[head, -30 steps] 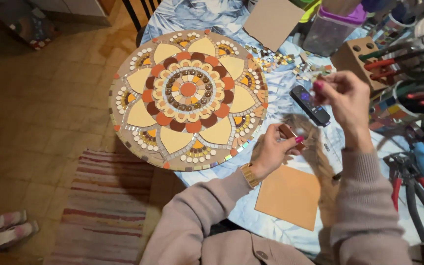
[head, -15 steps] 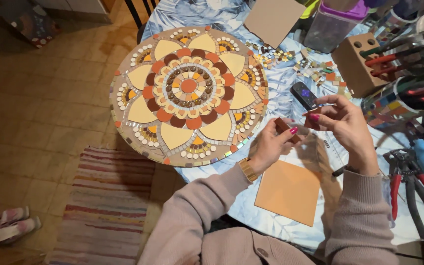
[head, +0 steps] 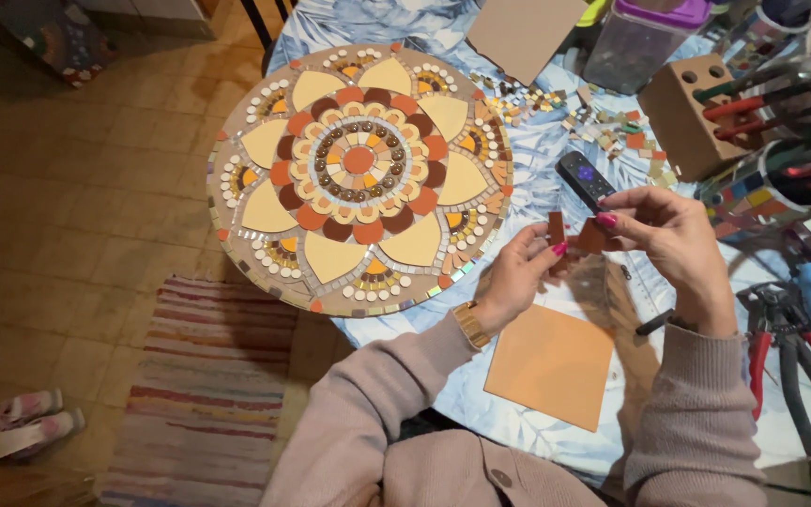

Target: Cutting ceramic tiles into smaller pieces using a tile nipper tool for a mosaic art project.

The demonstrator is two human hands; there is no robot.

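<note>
head view, from left to right. on the tiled floor lie a pair of pink sandals and a striped rug. next comes the round mosaic board, with yellow petals and orange and brown rings, which hangs a little over the edge of the counter, covered with a pale blue patterned cloth.

compared with one second ago, the two hands have come together. the right hand was then raised near the black remote control; now it has come down to meet the left one. the left hand has its fingers pinched on a small brown tile piece, held upright just above the counter. the right hand has its fingers closed around another brown piece, partly hidden, so i cannot tell its shape. the two pieces are very near each other, maybe touching. it looks as if the pieces are being compared or fitted, not cut.

below the hands an orange square tile lies flat. further right are loose small tile chips, a cardboard tool holder and red-handled nippers on the counter. the room is dim and warm in colour.
</note>
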